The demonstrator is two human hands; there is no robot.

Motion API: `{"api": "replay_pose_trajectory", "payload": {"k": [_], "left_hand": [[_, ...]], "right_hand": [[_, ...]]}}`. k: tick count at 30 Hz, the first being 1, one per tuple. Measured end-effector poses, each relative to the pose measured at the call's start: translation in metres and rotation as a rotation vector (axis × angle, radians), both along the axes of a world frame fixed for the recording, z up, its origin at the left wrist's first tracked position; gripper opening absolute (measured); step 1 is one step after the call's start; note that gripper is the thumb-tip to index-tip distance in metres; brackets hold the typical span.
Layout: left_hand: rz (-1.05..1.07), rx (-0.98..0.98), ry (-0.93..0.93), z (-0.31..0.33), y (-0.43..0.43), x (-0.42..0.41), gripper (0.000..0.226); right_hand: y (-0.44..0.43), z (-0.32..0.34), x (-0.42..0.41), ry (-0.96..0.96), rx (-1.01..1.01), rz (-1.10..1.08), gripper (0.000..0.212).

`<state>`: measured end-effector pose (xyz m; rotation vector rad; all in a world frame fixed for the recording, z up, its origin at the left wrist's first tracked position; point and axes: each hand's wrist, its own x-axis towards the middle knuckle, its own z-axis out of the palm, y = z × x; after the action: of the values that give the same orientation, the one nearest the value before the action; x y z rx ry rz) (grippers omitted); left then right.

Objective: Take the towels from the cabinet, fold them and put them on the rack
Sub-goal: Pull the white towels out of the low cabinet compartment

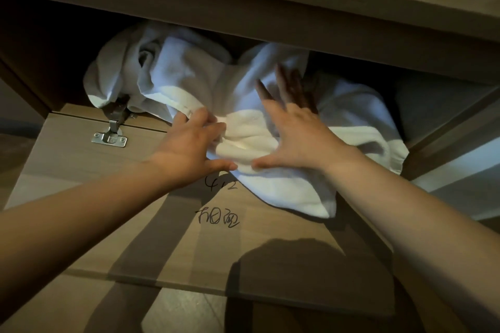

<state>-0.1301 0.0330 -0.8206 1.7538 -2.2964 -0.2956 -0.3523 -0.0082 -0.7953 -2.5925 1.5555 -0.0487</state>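
Observation:
A heap of crumpled white towels (189, 73) fills the low wooden cabinet (243, 8) opening and spills forward onto the folded-down cabinet door (67, 154). My left hand (189, 143) has its fingers curled into the towel's hemmed edge, thumb stretched out to the right. Over a front fold of towel, my right hand (295, 130) lies with fingers spread and straight, reaching into the dark opening. Part of the towels at the back is hidden in shadow.
A metal hinge (112, 132) joins the door to the cabinet floor at left. Handwritten black marks (217, 217) sit on the door panel. Wooden floor (40, 305) lies below; a cabinet side wall (446, 127) stands at right.

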Motion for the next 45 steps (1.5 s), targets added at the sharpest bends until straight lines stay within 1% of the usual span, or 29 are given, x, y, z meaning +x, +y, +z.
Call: {"api": "replay_pose_trajectory", "payload": {"k": [2,4,5,6,7,8,9,10,12,14,15,17,19,22,23,25,26,29,30,33,34,35,37,39,40,42,45], "left_hand": [[-0.013,0.023,0.056,0.002,0.006,0.002,0.074],[-0.032,-0.017,0.133,0.003,0.018,0.007,0.066],[-0.011,-0.071,0.202,0.003,0.027,0.008,0.058],[0.056,-0.127,0.302,0.002,0.036,0.009,0.047],[0.170,-0.161,0.427,0.002,0.045,0.008,0.035],[0.306,-0.142,0.571,0.003,0.052,0.006,0.028],[0.441,-0.054,0.713,0.003,0.056,0.003,0.029],[0.541,0.077,0.818,0.003,0.057,0.001,0.037],[0.661,0.367,0.956,0.002,0.054,-0.002,0.058],[0.716,0.592,1.177,0.006,0.049,-0.004,0.071],[0.715,0.667,1.285,0.009,0.046,-0.005,0.074],[0.721,0.748,1.396,0.011,0.040,-0.007,0.077],[0.768,0.768,1.442,0.008,0.033,-0.009,0.077],[0.824,0.804,1.561,0.007,0.021,-0.016,0.061],[0.837,0.817,1.580,0.006,0.018,-0.017,0.062],[0.876,0.807,1.543,0.001,0.010,-0.020,0.071],[0.902,0.784,1.524,-0.001,0.007,-0.021,0.070],[0.937,0.687,1.492,-0.008,0.007,-0.021,0.055],[0.939,0.662,1.489,-0.011,0.008,-0.020,0.053],[0.931,0.628,1.500,-0.014,0.008,-0.017,0.048],[0.924,0.626,1.501,-0.014,0.009,-0.016,0.046],[0.915,0.626,1.503,-0.013,0.009,-0.016,0.045],[0.892,0.626,1.512,-0.013,0.011,-0.015,0.045],[0.870,0.628,1.525,-0.014,0.013,-0.012,0.047],[0.860,0.630,1.534,-0.015,0.014,-0.011,0.048],[0.846,0.626,1.553,-0.015,0.015,-0.009,0.049],[0.823,0.629,1.576,-0.014,0.017,-0.008,0.047]], "right_hand": [[-0.016,-0.004,0.008,0.039,0.092,-0.074,0.133],[-0.025,-0.006,0.011,0.080,0.108,-0.080,0.119],[-0.026,-0.007,0.010,0.074,0.089,-0.067,0.110],[-0.026,-0.007,0.009,0.048,0.060,-0.053,0.100],[-0.023,-0.007,0.008,0.013,0.024,-0.038,0.089],[-0.019,-0.008,0.007,-0.022,-0.016,-0.021,0.079],[-0.014,-0.009,0.007,-0.052,-0.054,-0.005,0.069],[-0.009,-0.011,0.006,-0.081,-0.084,0.007,0.061],[-0.001,-0.014,0.006,-0.139,-0.112,0.025,0.054],[0.006,-0.014,0.006,-0.184,-0.098,0.037,0.054],[0.010,-0.014,0.005,-0.204,-0.087,0.049,0.055],[0.020,-0.016,0.007,-0.237,-0.078,0.088,0.053],[0.031,-0.019,0.009,-0.283,-0.068,0.118,0.050],[0.040,-0.019,0.008,-0.341,-0.023,0.113,0.051],[0.041,-0.018,0.007,-0.354,0.002,0.105,0.052],[0.042,-0.014,0.007,-0.377,0.054,0.082,0.055],[0.042,-0.012,0.006,-0.377,0.078,0.070,0.058],[0.040,-0.001,0.004,-0.376,0.115,0.060,0.063],[0.038,0.004,0.004,-0.374,0.056,0.069,0.060],[0.024,0.017,0.016,-0.331,-0.402,0.180,0.046],[0.017,0.019,0.022,-0.300,-0.452,0.204,0.049],[0.008,0.020,0.028,-0.244,-0.386,0.177,0.058],[-0.007,0.019,0.039,-0.115,-0.090,-0.017,0.079],[-0.020,0.015,0.042,-0.067,0.210,-0.242,0.092],[-0.026,0.012,0.042,-0.063,0.311,-0.312,0.103],[-0.035,0.009,0.042,-0.025,0.394,-0.343,0.117],[-0.040,0.009,0.040,-0.064,0.387,-0.350,0.127]]}}
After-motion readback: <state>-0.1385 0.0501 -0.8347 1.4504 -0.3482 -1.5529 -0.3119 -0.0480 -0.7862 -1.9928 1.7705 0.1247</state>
